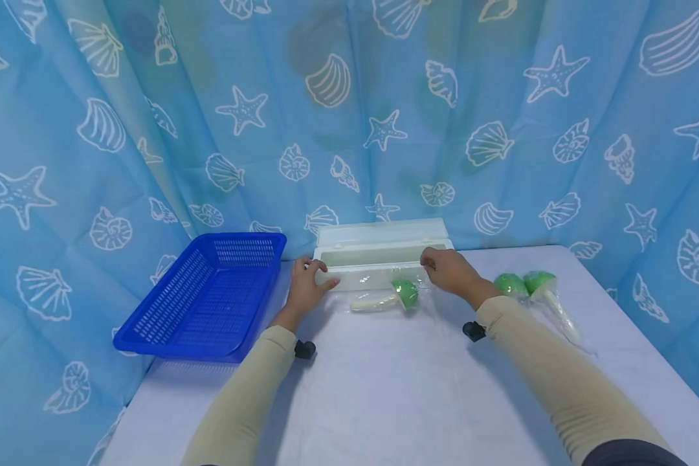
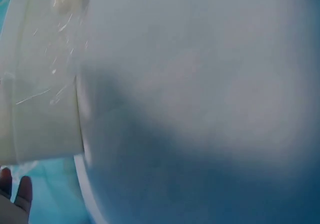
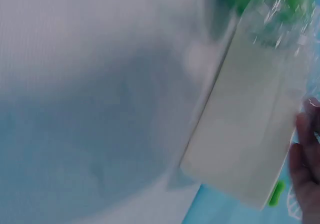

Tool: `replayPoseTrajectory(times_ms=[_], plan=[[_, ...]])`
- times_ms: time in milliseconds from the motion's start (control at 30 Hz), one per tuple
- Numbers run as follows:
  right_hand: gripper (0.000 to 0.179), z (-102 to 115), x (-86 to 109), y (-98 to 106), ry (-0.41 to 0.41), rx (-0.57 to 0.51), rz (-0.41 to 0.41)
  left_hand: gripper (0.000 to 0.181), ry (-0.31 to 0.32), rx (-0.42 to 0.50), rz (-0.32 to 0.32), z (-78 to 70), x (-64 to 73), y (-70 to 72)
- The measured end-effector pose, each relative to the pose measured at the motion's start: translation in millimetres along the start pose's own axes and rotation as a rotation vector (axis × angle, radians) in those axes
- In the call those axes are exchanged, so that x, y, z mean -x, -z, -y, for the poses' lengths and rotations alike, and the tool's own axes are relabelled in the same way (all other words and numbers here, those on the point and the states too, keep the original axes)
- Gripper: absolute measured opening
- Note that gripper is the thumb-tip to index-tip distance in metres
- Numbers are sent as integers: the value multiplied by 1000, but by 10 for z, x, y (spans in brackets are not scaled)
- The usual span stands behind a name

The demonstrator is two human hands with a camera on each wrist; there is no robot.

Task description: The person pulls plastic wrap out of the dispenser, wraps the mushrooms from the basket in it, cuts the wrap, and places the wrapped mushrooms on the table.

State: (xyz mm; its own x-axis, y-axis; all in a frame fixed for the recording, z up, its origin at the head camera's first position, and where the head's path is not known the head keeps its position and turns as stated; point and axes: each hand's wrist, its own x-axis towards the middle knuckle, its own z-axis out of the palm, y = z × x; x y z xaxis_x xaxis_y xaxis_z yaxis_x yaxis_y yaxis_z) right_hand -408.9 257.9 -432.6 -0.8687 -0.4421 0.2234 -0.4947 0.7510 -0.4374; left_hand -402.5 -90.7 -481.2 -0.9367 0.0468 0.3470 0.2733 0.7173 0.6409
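A long white box [image 1: 384,257] lies on the table with its lid [image 1: 384,231] raised at the back. In front of its near wall is a tool in a clear plastic bag [image 1: 364,279]; it has a rounded green head [image 1: 406,293] and a white handle [image 1: 373,303]. My left hand [image 1: 307,285] is at the box's left end, thumb stretched along the front, and I cannot tell whether it grips box or bag. My right hand [image 1: 447,268] pinches the plastic by the box's right end, fingers curled. In the right wrist view wrinkled film [image 3: 280,24] covers part of the box.
A blue slotted plastic basket [image 1: 206,304] stands at the table's left. Two more green-headed tools [image 1: 511,285] in clear plastic lie to the right, beyond my right wrist. White cloth covers the table [image 1: 396,388]. A blue shell-print curtain [image 1: 361,129] hangs behind.
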Motion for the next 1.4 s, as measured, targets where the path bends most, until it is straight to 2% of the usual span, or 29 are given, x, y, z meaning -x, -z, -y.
replayPoseTrajectory(times_ms=[100, 200, 267, 333, 400, 467, 567, 700, 767, 967, 1133, 1200, 1267, 1400], plan=[[31, 62, 25, -85, -104, -183, 72, 23, -52, -50, -26, -41, 31, -18], [49, 109, 45, -161, -164, -329, 162, 20, -72, -63, -44, -37, 43, -29], [67, 109, 52, -207, -163, -337, 206, 20, -49, -50, -36, -48, 49, -24], [78, 93, 50, -245, -159, -320, 224, 21, -24, -28, -28, -65, 52, -10], [74, 65, 53, -275, -171, -285, 203, 21, -5, -12, -22, -89, 59, 4], [59, 28, 62, -300, -202, -306, 171, 20, -23, -3, -23, -112, 66, 16], [45, -35, 86, -339, -246, -373, 112, 20, -114, -2, -12, -139, 78, 22], [43, -123, 89, -408, -263, -413, 63, 19, -251, -19, 38, -250, 111, 45], [43, -138, 77, -432, -284, -425, 44, 19, -313, -68, 62, -321, 134, 53], [40, -87, 42, -465, -355, -392, -5, 19, -524, -307, 123, -482, 196, 15], [34, -14, 32, -472, -357, -291, -58, 14, -655, -453, 235, -554, 252, -69], [29, 24, 28, -475, -344, -244, -83, 10, -688, -498, 287, -571, 276, -118], [25, 65, 19, -488, -321, -185, -96, 7, -691, -532, 328, -586, 295, -170], [23, 152, -9, -528, -273, -113, -83, 8, -629, -596, 366, -600, 289, -278]])
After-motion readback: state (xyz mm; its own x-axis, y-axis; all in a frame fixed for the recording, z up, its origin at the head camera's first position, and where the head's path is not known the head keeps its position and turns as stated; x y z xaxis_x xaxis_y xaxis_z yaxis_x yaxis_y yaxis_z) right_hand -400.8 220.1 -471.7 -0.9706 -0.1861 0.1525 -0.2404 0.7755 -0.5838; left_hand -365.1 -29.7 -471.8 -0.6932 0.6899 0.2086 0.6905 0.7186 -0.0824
